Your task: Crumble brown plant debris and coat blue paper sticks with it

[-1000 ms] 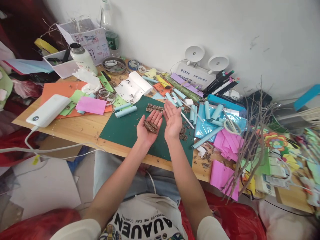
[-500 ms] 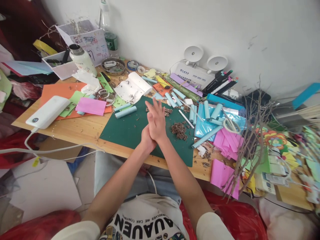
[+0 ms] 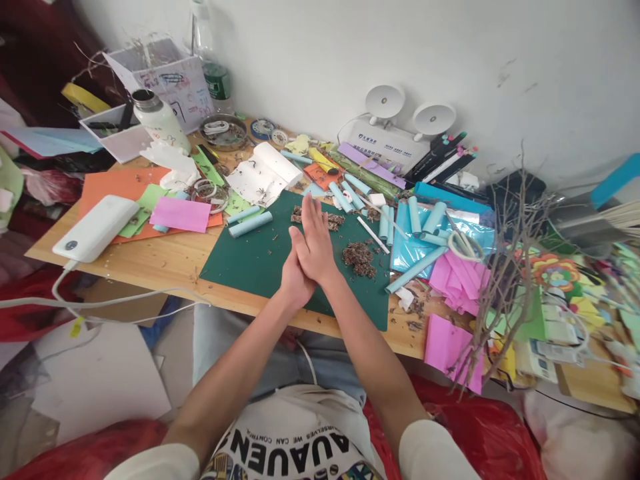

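Observation:
Above the green mat (image 3: 240, 260), my left hand (image 3: 296, 277) and my right hand (image 3: 316, 247) are pressed together palm to palm. The right hand's fingers are stretched out and lie over the left hand. Whether anything sits between the palms is hidden. A crumbly brown clump (image 3: 359, 259) rests on the mat to the right of my hands. Behind my fingers lies a flat brown strip (image 3: 334, 222), partly covered by them. Two light blue paper rolls (image 3: 251, 225) are at the mat's left edge, and a thin white stick (image 3: 373, 235) lies near the clump.
A white power bank (image 3: 95, 228) with a cable is at the left. Further back stand an open bottle (image 3: 160, 121) and a twin-headed lamp (image 3: 385, 137). Dry twigs (image 3: 510, 293), pink paper (image 3: 454, 350) and more blue rolls (image 3: 415, 270) crowd the right.
My hands stay pressed together, with the right fingers now closer together and more upright. More of the brown strip shows behind them. The camera view has shifted slightly.

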{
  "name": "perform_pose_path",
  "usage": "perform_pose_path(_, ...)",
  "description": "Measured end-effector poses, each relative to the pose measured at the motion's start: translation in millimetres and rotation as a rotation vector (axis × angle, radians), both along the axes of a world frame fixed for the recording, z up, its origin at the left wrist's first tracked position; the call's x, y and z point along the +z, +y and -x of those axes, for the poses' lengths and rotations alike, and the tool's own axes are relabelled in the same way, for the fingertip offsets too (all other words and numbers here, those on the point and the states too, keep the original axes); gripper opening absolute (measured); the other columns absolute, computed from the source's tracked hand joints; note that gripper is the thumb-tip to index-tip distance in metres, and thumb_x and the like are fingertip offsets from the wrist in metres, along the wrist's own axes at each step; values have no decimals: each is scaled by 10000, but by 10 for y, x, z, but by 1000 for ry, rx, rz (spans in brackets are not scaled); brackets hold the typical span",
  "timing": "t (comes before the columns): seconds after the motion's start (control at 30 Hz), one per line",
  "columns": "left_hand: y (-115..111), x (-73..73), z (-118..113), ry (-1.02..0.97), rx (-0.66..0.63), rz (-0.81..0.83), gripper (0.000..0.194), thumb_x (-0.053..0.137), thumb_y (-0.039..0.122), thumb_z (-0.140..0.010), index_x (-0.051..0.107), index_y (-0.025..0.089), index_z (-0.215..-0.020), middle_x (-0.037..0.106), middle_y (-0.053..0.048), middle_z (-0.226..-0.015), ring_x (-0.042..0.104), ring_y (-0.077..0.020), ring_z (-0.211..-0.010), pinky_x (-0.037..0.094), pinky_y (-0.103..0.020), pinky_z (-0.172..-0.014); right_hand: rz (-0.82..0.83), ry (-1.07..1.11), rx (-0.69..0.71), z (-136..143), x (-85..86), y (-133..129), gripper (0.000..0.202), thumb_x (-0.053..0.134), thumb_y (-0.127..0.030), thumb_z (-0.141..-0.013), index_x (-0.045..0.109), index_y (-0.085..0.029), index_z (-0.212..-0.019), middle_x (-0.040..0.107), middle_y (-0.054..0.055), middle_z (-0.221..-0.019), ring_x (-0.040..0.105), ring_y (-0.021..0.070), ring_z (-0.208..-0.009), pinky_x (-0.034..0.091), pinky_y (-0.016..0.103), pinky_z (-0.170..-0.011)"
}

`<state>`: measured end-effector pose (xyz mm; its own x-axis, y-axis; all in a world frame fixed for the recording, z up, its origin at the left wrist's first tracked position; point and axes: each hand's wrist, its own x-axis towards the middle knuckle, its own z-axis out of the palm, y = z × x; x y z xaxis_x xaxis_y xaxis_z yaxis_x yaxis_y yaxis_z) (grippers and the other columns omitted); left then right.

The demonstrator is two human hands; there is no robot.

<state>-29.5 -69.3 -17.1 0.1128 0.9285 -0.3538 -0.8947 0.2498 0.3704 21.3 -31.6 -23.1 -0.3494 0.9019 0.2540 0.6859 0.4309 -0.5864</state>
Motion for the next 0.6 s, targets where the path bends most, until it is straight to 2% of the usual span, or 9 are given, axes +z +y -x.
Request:
perform_pose_path(0.07,17,-6,88,6,40,-32,567,271,536,-1005,506,232,-1422,515,-36,-1474,317,-230,-1469,311,-390,-1201,56,9,15,-47,-55,-40,666,96,-557,-1002,-88,-260,-1570,48,8,-1663,-17,218,-1537,69,515,-1252)
perform_pose_path(0.13,55,-8,152,26,108,-81,577,250,558,-1004,496,254,-1428,481,-15,-1503,319,-216,-1468,291,-371,-1211,94,32,63,-38,-72,-186,669,73,-562,-998,-109,-258,-1565,17,13,-1664,0,218,-1537,112,509,-1250)
perform_pose_path(0.23,88,-20,144,59,178,-126,526,225,518,-1022,465,314,-1444,443,36,-1528,281,-172,-1482,261,-339,-1220,56,49,108,37,-6,-349,726,72,-630,-968,-145,-263,-1557,-62,-6,-1660,-28,228,-1536,120,496,-1253)
perform_pose_path(0.33,39,-20,54,72,106,-130,502,247,487,-1027,503,306,-1419,484,30,-1500,257,-174,-1490,261,-339,-1222,23,65,34,44,39,-242,705,56,-622,-970,-171,-288,-1548,-33,-31,-1663,-50,216,-1534,86,499,-1258)
perform_pose_path(0.43,-25,5,9,81,-8,-76,534,298,522,-1008,561,240,-1377,525,-21,-1466,265,-214,-1489,281,-362,-1216,46,112,-61,-49,-28,-92,660,41,-574,-989,-158,-291,-1551,-18,-36,-1664,-66,201,-1533,60,507,-1259)
perform_pose_path(0.53,-7,16,39,116,30,-108,577,255,569,-999,604,243,-1324,508,-15,-1480,271,-217,-1488,293,-363,-1206,78,160,11,-108,-84,-173,662,26,-558,-994,-130,-255,-1562,-39,-6,-1663,-24,193,-1536,99,479,-1264)
perform_pose_path(0.6,27,3,45,149,91,-109,506,283,537,-1006,632,286,-1273,514,17,-1473,298,-195,-1477,310,-339,-1192,62,186,91,-100,-44,-293,716,37,-612,-974,-109,-241,-1568,-63,0,-1661,-16,203,-1538,140,458,-1263)
